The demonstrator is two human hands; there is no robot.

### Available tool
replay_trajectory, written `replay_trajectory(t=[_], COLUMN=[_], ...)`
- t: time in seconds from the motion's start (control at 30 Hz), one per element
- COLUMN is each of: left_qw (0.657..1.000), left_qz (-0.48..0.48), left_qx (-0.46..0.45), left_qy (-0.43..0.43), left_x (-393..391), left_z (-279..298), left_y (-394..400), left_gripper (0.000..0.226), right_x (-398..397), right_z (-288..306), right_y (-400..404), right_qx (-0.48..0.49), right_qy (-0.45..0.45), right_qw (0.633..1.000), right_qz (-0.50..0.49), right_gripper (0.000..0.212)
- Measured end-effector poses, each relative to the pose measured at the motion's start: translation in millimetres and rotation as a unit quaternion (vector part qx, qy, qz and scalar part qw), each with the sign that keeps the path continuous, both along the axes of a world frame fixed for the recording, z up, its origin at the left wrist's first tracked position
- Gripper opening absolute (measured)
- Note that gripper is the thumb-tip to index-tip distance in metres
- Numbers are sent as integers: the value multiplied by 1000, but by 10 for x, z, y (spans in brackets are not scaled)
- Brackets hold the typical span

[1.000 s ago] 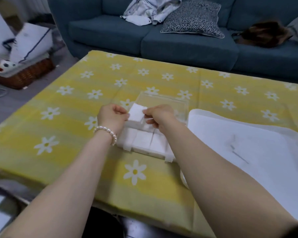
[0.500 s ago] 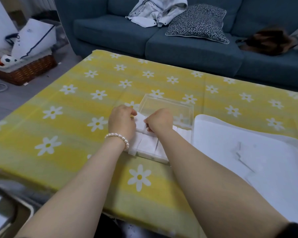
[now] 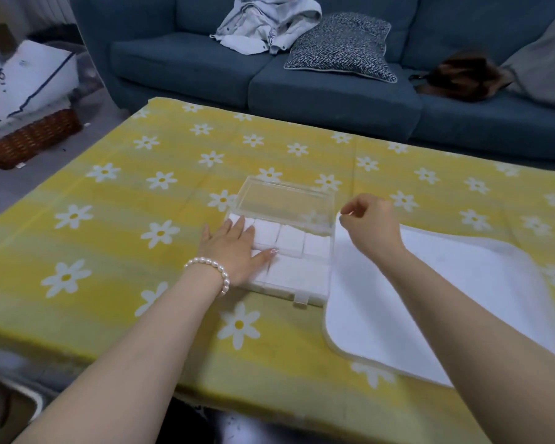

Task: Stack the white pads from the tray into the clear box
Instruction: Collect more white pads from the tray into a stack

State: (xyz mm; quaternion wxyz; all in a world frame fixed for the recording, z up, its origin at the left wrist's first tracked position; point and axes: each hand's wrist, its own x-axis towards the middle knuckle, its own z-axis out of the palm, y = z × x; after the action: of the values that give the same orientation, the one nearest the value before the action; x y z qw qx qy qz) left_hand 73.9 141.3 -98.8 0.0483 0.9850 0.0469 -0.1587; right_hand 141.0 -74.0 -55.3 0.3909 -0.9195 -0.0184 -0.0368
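White pads (image 3: 290,240) fill the clear box (image 3: 302,298) at frame centre on the yellow daisy tablecloth (image 3: 116,251). Left hand (image 3: 234,248), wearing a pearl bracelet (image 3: 210,267), lies flat with straight fingers on the pads at the box's left end. Right hand (image 3: 370,224) hovers loosely curled, holding nothing, over the white tray (image 3: 430,315) just right of the box. Beyond, upper frame, stands a blue sofa (image 3: 302,91).
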Motion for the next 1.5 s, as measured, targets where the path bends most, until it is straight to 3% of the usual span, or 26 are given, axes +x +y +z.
replay_trajectory(t=[0.1, 0.2, 0.37, 0.5, 0.57, 0.67, 0.77, 0.87, 0.97, 1.03, 1.1, 1.13, 1.2, 1.23, 1.3, 1.5], left_qw=[1000, 998, 982, 959, 954, 950, 944, 922, 896, 863, 792, 754, 679, 644, 602, 535], left_qz=[18, 13, -133, -245, -263, -229, -142, -39, 31, 92, 171, 199, 228, 239, 258, 298], left_qx=[10, 21, -66, -105, -125, -208, -297, -384, -443, -496, -582, -620, -690, -718, -749, -786], left_qy=[3, -56, -112, -93, -69, -39, -33, -10, 12, 31, 64, 83, 106, 110, 103, 88], left_x=[26, 51, -17, -190, -259, -293, -280, -273, -257, -253, -260, -255, -253, -258, -268, -247], left_z=[62, 189, 362, 342, 276, 185, 140, 74, -4, -15, 14, 12, 28, 53, 98, 124], left_y=[-58, -267, -1026, -1584, -1777, -2009, -2160, -2229, -2260, -2289, -2310, -2307, -2309, -2315, -2321, -2275], left_gripper=[81, 76, 63, 55, 53, 47, 35, 30, 32, 45, 72, 75, 41, 26, 16, 15], right_x=[-90, -155, -336, -590, -702, -794, -816, -828, -847, -857, -884, -898, -933, -952, -992, -914], right_z=[18, 58, 126, 12, -140, -363, -448, -456, -395, -326, -236, -201, -158, -145, -141, -76], right_y=[-472, -959, -1679, -1968, -2002, -1999, -1980, -1981, -1930, -1850, -1754, -1709, -1636, -1605, -1533, -1463], right_qx=[-38, -106, -234, -237, -241, -169, -110, -77, -19, 82, 218, 280, 345, 354, 344, 213], right_qy=[14, 74, 202, 268, 260, 223, 229, 233, 218, 217, 231, 239, 239, 230, 209, 197], right_qw=[999, 991, 950, 932, 934, 959, 965, 968, 973, 970, 946, 929, 907, 906, 915, 956], right_qz=[-11, -12, -37, -57, -41, -45, -65, -61, -72, -68, -55, -48, -41, -40, -34, 32], right_gripper=[15, 16, 22, 46, 54, 49, 25, 32, 25, 24, 26, 28, 32, 35, 39, 35])
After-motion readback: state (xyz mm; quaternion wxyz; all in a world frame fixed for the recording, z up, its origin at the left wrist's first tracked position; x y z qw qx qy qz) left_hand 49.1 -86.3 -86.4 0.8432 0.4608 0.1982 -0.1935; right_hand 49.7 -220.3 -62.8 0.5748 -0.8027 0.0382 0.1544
